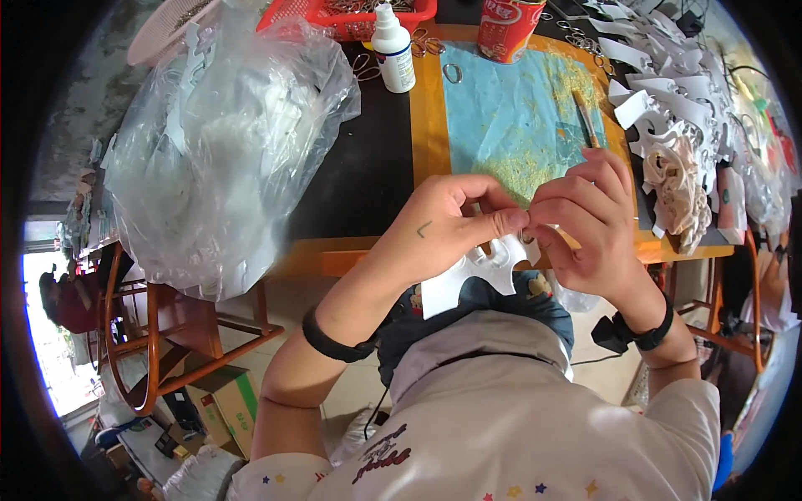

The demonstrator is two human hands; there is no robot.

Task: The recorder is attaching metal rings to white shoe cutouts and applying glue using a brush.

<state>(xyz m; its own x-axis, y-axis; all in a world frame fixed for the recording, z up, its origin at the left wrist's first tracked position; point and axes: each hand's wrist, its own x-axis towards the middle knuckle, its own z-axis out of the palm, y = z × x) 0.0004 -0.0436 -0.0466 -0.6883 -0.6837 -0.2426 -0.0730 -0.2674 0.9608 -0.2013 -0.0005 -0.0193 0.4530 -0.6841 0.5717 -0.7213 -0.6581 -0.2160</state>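
Note:
At the table's near edge, my left hand is closed on a white cut-out piece with curved edges, which hangs below its fingers over my lap. My right hand meets it, thumb and forefinger pinched together at the left thumb tip. A small metal ring shows just under the pinch; whether it is joined to the white piece I cannot tell. Beyond the hands lies a blue sheet covered with yellowish smears. A brush rests on its right side.
A big clear plastic bag of white pieces fills the left. At the back stand a red basket of metal rings, a white bottle and a red can. Several white pieces and a crumpled cloth line the right.

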